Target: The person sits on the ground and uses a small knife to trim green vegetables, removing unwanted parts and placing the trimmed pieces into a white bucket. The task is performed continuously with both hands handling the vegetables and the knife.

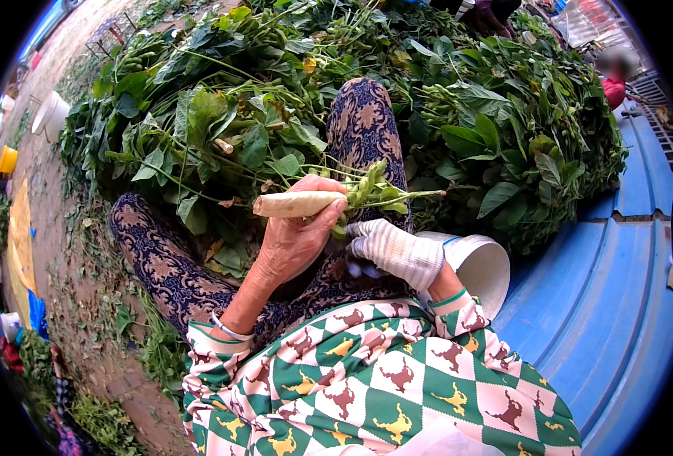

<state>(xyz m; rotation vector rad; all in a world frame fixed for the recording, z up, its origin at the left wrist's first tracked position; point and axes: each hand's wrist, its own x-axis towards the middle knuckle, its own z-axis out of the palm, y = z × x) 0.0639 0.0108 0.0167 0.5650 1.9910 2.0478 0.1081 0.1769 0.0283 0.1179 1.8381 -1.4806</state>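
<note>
Across the upper view, a broad heap of leafy bean plants [496,129], green and tangled. Along the lower right, a blue ridged sheet [579,304], running up beside the heap. Nearest below, a green and pinkish-white diamond-checked top [344,395] with brown and yellow animal figures. Between top and heap, dark trousers [169,251] with a tan swirling pattern, knees bent. Just beside the gloved forearm, a white bucket [488,275], partly hidden, mouth toward the right. Over the lap, both hands: left hand [298,237] bare and curled, thumb closed against the fingers on a bean stem [418,197]; right hand [397,251] in a pale striped knit glove [418,257], fingers half bent, just below that stem, cannot tell if gripping anything. Extending rightward from the left hand, the stem, with green pods [368,182] near the thumb. Across the left fingers, a tan tapered tube [294,204], too unclear to identify. Around the left wrist, a pale bracelet [230,328].
</note>
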